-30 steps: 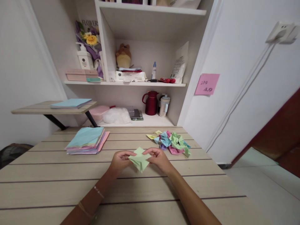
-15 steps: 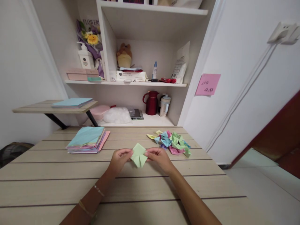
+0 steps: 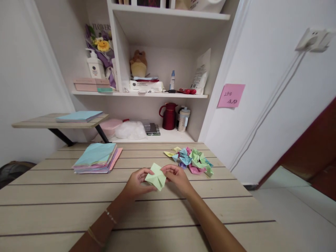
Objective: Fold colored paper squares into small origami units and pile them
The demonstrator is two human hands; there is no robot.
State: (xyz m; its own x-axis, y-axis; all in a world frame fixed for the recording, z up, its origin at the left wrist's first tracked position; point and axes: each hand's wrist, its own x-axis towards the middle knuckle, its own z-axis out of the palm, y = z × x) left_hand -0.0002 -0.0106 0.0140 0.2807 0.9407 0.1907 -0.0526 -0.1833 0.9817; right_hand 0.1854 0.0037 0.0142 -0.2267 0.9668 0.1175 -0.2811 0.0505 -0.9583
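A light green folded paper (image 3: pixel 155 177) is held up just above the wooden table, between both hands. It is a small diamond-like shape with creases meeting near its middle. My left hand (image 3: pixel 138 182) grips its left side, fingers at the upper left edge and thumb low near the bottom edge. On the upper right edge, my right hand (image 3: pixel 176 177) pinches the paper between thumb and fingers. The fingertips behind the paper are hidden.
A pile of colourful folded paper pieces (image 3: pixel 193 161) lies to the right. At left is a stack of coloured paper sheets (image 3: pixel 96 159), below a small raised shelf (image 3: pixel 31 122) with more blue sheets (image 3: pixel 78 116). A red jug (image 3: pixel 169 117) and a cup (image 3: pixel 183 119) stand behind.
The green paper has turned slightly and its creases look more open. My left thumb has moved down from the left corner to the bottom edge; my right hand has shifted its pinch to the upper right.
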